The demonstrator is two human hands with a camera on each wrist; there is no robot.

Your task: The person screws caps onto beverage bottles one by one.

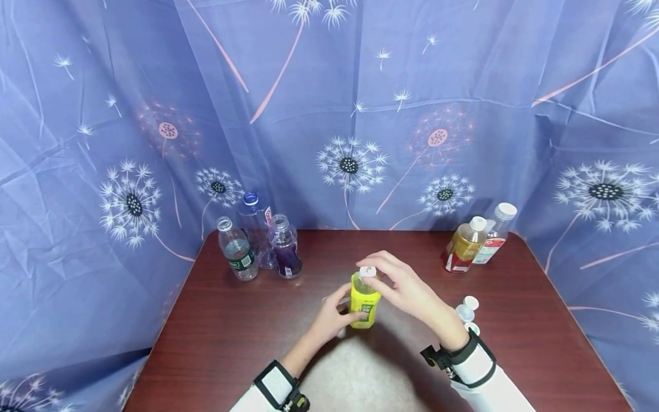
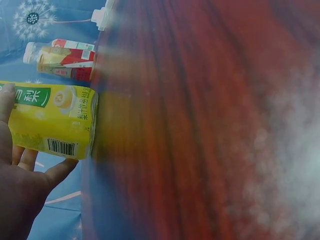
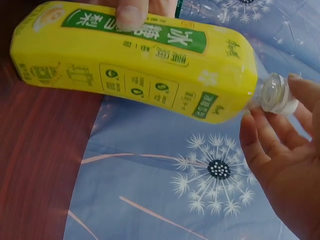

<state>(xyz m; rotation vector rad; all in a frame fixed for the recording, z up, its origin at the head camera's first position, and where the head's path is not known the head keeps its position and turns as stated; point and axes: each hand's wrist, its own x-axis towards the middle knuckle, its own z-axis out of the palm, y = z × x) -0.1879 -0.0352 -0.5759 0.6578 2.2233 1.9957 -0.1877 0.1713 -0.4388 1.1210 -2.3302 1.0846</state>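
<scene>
A yellow-labelled drink bottle (image 1: 364, 313) with green patches stands upright on the table, near the middle of the head view. My left hand (image 1: 329, 317) grips its lower body, thumb across the front label. The left wrist view shows the bottle's barcode side (image 2: 55, 125) and that hand (image 2: 22, 187). At the top, my right hand (image 1: 407, 289) has its fingers around the white cap (image 1: 368, 271). In the right wrist view the cap (image 3: 287, 102) sits at the bottle's clear neck, between the thumb and fingers of the right hand (image 3: 290, 165).
Three uncapped bottles stand at the back left: a green-labelled one (image 1: 242, 262), a taller clear one (image 1: 255, 223) and a dark-labelled one (image 1: 286, 252). Two white-capped bottles (image 1: 465, 246) stand back right. Loose bottle caps (image 1: 465, 312) lie beyond my right wrist. Patterned blue cloth (image 1: 309, 114) surrounds the table.
</scene>
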